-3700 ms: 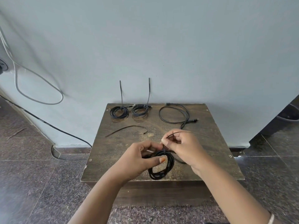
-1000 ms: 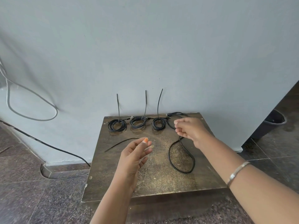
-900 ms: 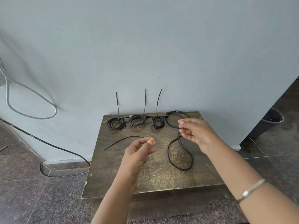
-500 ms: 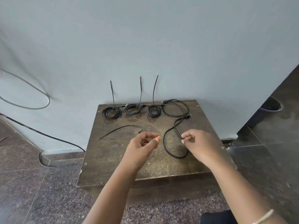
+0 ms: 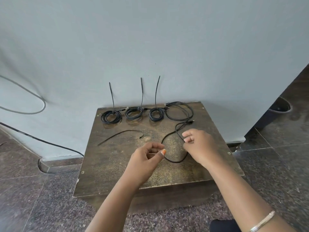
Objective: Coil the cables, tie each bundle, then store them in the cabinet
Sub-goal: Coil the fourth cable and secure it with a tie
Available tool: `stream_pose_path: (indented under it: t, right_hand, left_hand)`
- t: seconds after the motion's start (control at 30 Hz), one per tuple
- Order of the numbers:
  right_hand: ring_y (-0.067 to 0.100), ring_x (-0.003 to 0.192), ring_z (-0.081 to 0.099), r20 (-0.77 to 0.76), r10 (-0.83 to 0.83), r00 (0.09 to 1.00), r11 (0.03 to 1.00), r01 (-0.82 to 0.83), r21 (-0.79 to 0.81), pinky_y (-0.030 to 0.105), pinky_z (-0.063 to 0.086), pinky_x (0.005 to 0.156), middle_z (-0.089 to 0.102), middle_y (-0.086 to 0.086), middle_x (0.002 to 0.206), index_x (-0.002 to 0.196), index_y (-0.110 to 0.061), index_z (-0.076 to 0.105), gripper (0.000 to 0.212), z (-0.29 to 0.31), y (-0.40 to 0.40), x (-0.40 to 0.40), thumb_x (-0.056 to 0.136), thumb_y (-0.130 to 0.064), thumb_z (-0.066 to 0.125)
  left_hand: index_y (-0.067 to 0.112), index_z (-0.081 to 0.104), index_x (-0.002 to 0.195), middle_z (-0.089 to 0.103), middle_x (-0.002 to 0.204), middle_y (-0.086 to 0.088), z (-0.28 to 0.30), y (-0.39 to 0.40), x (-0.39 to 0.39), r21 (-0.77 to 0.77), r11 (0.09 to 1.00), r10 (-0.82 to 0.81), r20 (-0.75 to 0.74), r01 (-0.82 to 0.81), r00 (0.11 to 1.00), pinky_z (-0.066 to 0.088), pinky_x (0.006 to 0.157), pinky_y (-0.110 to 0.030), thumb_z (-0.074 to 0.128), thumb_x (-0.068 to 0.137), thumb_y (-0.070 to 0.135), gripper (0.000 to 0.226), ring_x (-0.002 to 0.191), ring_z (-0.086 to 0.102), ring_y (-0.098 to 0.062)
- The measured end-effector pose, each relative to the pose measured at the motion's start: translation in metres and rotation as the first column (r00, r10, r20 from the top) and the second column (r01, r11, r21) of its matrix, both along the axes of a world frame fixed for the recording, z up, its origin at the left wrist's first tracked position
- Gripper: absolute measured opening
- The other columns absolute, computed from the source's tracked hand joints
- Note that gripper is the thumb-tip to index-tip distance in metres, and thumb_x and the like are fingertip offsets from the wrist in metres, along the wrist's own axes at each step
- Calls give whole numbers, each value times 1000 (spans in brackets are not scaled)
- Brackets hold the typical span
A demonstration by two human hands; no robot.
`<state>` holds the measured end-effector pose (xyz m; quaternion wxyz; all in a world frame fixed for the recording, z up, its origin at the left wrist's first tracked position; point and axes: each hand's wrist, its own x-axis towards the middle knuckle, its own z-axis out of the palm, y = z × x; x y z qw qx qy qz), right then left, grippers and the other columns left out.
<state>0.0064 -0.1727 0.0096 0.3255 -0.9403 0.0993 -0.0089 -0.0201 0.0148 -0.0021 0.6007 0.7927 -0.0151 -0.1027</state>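
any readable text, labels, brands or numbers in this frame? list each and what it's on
None. No print shows on the wooden table, the three tied cable coils, the loose cable, the spare zip tie, the wall or the bangle. Any marking on the cable plugs is too small to read.
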Motion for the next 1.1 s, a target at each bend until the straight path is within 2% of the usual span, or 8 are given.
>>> stream_pose_path:
  t: [0.2, 0.37, 0.47, 0.6, 0.7, 0.8, 0.93, 1.1]
  right_hand:
    - [1, 75, 61, 88, 81, 993, 966, -100, 238, 11, 43, 63, 65, -15, 87, 97, -31, 69, 28, 22, -17, -9, 83, -7, 65]
    - [-2, 81, 64, -2, 352, 936, 897, -336, 288, 6, 45, 69, 69, -18, 88, 93, -41, 70, 31, 38, -39, -13, 86, -12, 68]
    - [1, 88, 65, -67, 520, 852, 801, -459, 384, 12, 47, 78, 71, -14, 93, 94, -37, 73, 30, 43, -45, -15, 86, -8, 68]
    - [7, 93, 64, -135, 662, 737, 702, -548, 455, 19, 49, 84, 71, -6, 97, 93, -32, 73, 30, 46, -48, -16, 86, -4, 66]
    - [6, 88, 62, -141, 711, 689, 647, -561, 517, 18, 49, 81, 69, -8, 91, 93, -28, 73, 28, 48, -52, -15, 87, -2, 65]
    - [6, 86, 60, -105, 644, 758, 668, -490, 560, 16, 46, 76, 69, -6, 90, 93, -23, 72, 27, 46, -57, -11, 88, 1, 63]
    - [8, 87, 63, -92, 404, 910, 887, -366, 283, 18, 47, 75, 71, -11, 89, 88, -31, 72, 31, 38, -65, -4, 91, -3, 60]
    - [9, 106, 57, -3, 290, 957, 933, -284, -222, 25, 41, 90, 63, -15, 107, 107, -34, 65, 35, 33, -43, -7, 90, -4, 56]
  left_hand:
    - [33, 65, 104, 68, 101, 10, -7, -2, -1, 84, 995, -56, -43, 59, 998, 49, 75, -14, 61, 91, 23, 17, 92, 64, -3]
    - [38, 60, 104, 66, 100, 18, -5, -6, -3, 164, 986, -21, 36, 15, 999, 44, 65, -5, 60, 91, 27, 17, 82, 60, 9]
    - [40, 44, 125, 54, 118, 21, -3, -4, -2, 190, 970, 124, 141, -150, 982, 50, 74, -17, 67, 85, 33, 47, 86, 59, 9]
    - [50, 18, 142, 31, 141, 22, -1, 2, -2, 201, 968, 108, 199, -148, 974, 49, 94, -34, 73, 80, 33, 84, 112, 53, -1]
    - [53, 40, 130, 24, 151, 21, -4, 5, -1, 275, 953, 40, 304, -128, 952, 44, 96, -31, 65, 86, 37, 53, 125, 41, 0]
    - [34, 65, 103, 48, 134, 22, -6, 9, 0, 326, 937, 6, 351, -128, 936, 38, 85, -16, 58, 90, 40, 16, 117, 47, 4]
    - [32, 66, 87, 61, 68, 17, -4, 10, -1, 313, 949, -52, 263, -35, 963, 43, 57, -25, 55, 91, 42, 15, 59, 52, -3]
    - [22, 58, 80, 48, 55, 10, 1, -9, -11, 96, 987, -136, 42, 131, 990, 47, 60, -31, 43, 98, 38, 28, 53, 52, -12]
